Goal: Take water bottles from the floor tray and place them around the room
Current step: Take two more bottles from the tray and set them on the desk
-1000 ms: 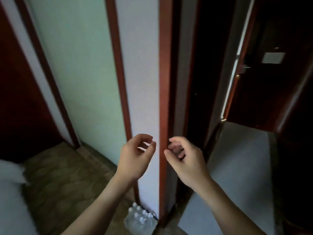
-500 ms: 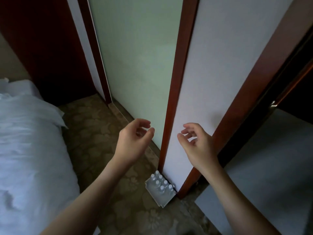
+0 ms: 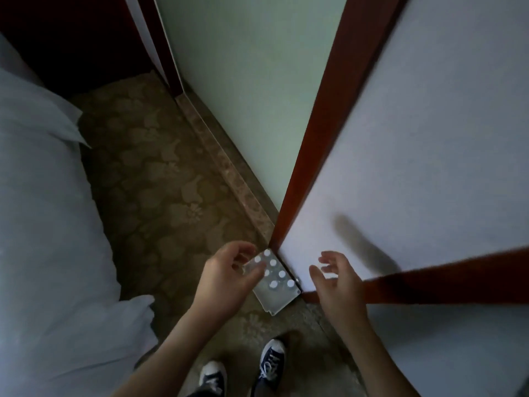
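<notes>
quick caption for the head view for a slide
Both empty hands, left and right, reach toward the clear plastic tray of white-capped water bottles on patterned carpet.

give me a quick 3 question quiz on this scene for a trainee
1. True or false: the left hand already holds a bottle.
2. The tray of water bottles sits: A) on the bed, B) on the carpet at the wall corner, C) on a shelf.
3. What lies along the view's left side?

Key: 1. False, both it and the right hand are empty. 2. B. 3. The white bed.
</notes>
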A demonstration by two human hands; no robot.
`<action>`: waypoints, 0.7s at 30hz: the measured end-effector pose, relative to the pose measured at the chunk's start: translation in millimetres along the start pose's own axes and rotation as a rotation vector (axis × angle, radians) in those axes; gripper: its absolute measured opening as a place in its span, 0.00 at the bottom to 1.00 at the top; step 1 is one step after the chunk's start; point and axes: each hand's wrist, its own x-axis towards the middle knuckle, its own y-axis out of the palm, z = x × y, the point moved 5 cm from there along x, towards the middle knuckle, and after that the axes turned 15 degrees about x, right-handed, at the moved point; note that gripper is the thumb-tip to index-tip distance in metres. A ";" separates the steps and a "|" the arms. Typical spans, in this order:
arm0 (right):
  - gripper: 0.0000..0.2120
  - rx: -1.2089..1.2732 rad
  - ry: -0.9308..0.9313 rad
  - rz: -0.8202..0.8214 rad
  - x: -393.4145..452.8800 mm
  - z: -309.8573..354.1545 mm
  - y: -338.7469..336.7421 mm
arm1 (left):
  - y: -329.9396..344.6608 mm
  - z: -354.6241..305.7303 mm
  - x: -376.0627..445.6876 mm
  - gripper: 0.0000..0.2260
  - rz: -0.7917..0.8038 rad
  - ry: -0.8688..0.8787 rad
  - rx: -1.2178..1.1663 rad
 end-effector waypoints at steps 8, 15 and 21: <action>0.14 -0.037 0.303 -0.053 84.4 -258.6 76.1 | 234.1 181.5 92.4 0.16 0.187 -0.258 -0.041; 0.17 -0.040 0.269 -0.074 167.2 -503.1 144.2 | 474.2 356.0 152.4 0.26 0.386 -0.303 0.099; 0.33 -0.017 0.187 -0.140 210.2 -641.5 171.0 | 604.9 416.2 171.3 0.34 0.326 -0.163 0.100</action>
